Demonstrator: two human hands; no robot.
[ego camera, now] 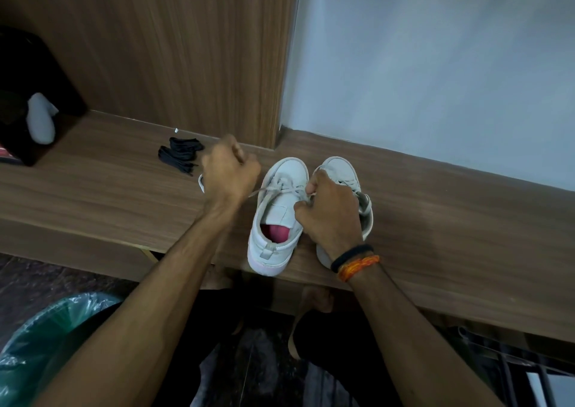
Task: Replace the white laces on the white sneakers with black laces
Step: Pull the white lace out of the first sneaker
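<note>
Black laces (180,156) lying bundled at ten o'clock of the left hand (228,174), which is pulling a white lace (264,191) taut in its fist. Right hand (328,210) pinching the near sneaker (277,213)'s lacing. Risk: a hard tug is dragging the shoe off the ledge (102,195).

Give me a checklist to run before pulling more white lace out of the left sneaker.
1. Left hand grips one lace end: ok.
2. Right hand pinches the white lace at the eyelets: ok.
3. Left sneaker flat on the shelf: ok.
4. Lace free of knots: cannot tell.
5. Black laces within reach, bundled behind the left hand: ok.
6. Right sneaker unlaced: cannot tell, hand covers it.
</note>
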